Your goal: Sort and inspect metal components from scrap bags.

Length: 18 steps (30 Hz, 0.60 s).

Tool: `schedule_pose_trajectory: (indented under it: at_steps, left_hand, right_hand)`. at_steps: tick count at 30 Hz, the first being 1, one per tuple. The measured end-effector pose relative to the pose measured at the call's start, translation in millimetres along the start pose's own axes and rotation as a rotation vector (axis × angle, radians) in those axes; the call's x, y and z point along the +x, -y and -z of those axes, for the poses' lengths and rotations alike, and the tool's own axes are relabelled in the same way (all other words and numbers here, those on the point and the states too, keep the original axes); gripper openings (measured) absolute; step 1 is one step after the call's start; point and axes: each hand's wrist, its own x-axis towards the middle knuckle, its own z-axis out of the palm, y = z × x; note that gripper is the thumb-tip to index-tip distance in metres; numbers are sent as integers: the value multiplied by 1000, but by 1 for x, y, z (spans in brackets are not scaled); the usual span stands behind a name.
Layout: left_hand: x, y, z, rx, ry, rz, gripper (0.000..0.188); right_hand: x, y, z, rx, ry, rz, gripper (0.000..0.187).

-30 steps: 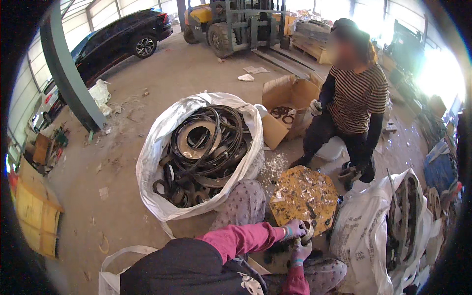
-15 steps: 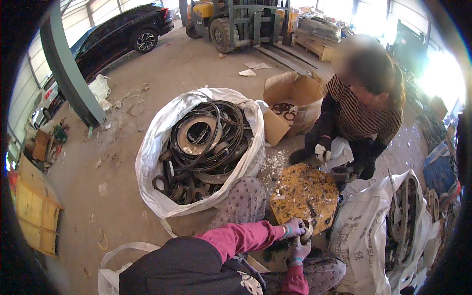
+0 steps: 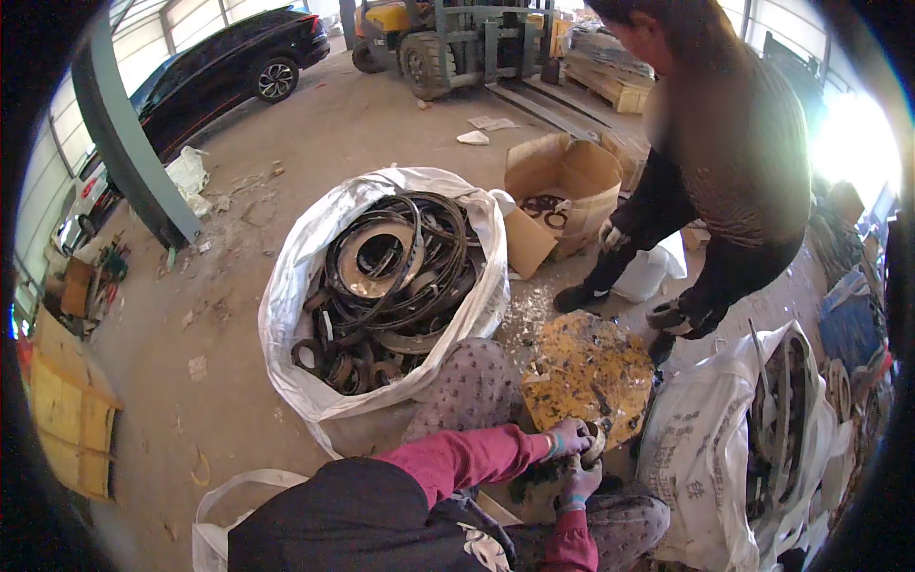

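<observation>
Both of my gloved hands are closed on a small pale ring (image 3: 596,442) over the near edge of a yellow, debris-strewn work block (image 3: 588,367). My left hand (image 3: 569,438) grips it from the left. Close below, my right hand (image 3: 580,482) wraps its near side, and its fingertips are partly hidden. Dark scraps and flakes lie across the yellow top. On the left, a big white sack (image 3: 286,315) is filled with black rings and hoops (image 3: 419,315). Another white sack (image 3: 691,448) at the right holds long curved strips (image 3: 791,419).
A co-worker (image 3: 734,181) in dark trousers stands bent beyond the block, beside a white bag (image 3: 651,272). An open cardboard box (image 3: 586,176) holds several rings. Farther off are a forklift (image 3: 448,52), a grey pillar (image 3: 133,143) and a black car (image 3: 229,67).
The co-worker has risen from a low crouch to a bent stand, hands drawn away from the block. My hands stay on the ring, nearly unmoved.
</observation>
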Motion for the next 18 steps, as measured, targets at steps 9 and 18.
schedule_pose_trajectory:
  at_steps: [9, 18]
  left_hand:
    - [-22, -38, 11, 45, 60, 141, 28]
    - [-7, -15, 3, 29, 22, 77, 28]
  right_hand:
    - [2, -14, 3, 39, -16, -6, 24]
    - [7, -21, -2, 144, -6, 1, 27]
